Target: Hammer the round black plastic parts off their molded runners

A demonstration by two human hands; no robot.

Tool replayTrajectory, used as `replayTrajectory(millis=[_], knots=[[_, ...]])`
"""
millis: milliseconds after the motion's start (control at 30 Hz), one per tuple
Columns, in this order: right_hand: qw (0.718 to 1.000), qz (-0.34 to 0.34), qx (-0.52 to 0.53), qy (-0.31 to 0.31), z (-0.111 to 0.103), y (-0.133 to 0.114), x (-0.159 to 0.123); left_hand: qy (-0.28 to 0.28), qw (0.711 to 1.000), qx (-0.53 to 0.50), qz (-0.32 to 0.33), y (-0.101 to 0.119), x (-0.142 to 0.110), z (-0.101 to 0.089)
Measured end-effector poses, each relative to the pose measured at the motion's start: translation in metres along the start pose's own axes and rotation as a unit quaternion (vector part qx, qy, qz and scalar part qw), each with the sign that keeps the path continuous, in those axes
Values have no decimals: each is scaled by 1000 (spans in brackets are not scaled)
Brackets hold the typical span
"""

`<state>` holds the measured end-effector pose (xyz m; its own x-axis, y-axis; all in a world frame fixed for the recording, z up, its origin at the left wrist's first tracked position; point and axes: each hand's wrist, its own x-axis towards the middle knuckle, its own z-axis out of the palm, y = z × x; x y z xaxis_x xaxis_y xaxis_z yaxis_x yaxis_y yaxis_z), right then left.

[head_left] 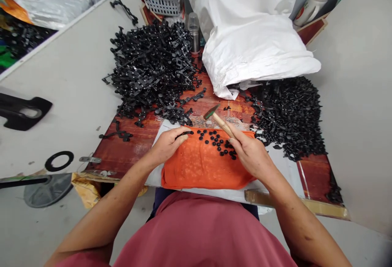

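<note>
Fingers of the left hand [167,144] are pinched nearly closed on a small black plastic strip part [184,133], held flat against the far left corner of the orange cloth [199,165]. Fingers of the right hand [249,152] are wrapped closed around the wooden handle of a small hammer [219,119], gripped at the near end; the head stands raised above the board's [128,148] middle, just beyond the cloth's far edge.

Loose black round caps [216,139] lie scattered along the far edge of the cloth, between the two hands. A tangled heap of black strip parts [153,67] occupies the far left of the board; a second heap of black parts [290,116] lies along its right edge. A white woven sack [254,42] rests at the far edge, between the heaps.

Handling judgement: the strip part appears light, thin and slightly flexible; it is best held by one end, fingertips well clear of the strike point. The caps look small, smooth and prone to roll; the cloth probably restrains them. The hammer appears light, with the weight in its head; a grip at the handle's end suits short taps.
</note>
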<state>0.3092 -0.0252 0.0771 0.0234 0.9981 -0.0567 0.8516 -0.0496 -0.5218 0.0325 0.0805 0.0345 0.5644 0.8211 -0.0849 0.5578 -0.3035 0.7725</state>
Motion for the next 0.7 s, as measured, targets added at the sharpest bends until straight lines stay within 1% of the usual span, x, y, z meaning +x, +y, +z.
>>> replayTrajectory(millis=[67,133,167,233,333,433,533,700], knots=[[1000,19,5,3,-2,9,-11,24,999,40,-15,3,4,5],[999,38,10,-4,-2,15,-22,38,993,106,-35,5,9,10],[999,46,12,-8,-2,17,-28,35,989,139,-42,6,11,13],[998,55,13,-12,-3,20,-36,11,980,193,-51,10,14,16],[999,48,0,-9,-4,24,-45,-27,965,253,-69,17,18,18],[999,41,-16,-3,-4,27,-47,-32,945,312,-87,21,22,20],[999,50,-12,-11,-3,30,-47,-29,935,340,-94,21,25,23],[998,62,-12,-22,-2,28,-45,-35,930,355,-92,17,26,26]])
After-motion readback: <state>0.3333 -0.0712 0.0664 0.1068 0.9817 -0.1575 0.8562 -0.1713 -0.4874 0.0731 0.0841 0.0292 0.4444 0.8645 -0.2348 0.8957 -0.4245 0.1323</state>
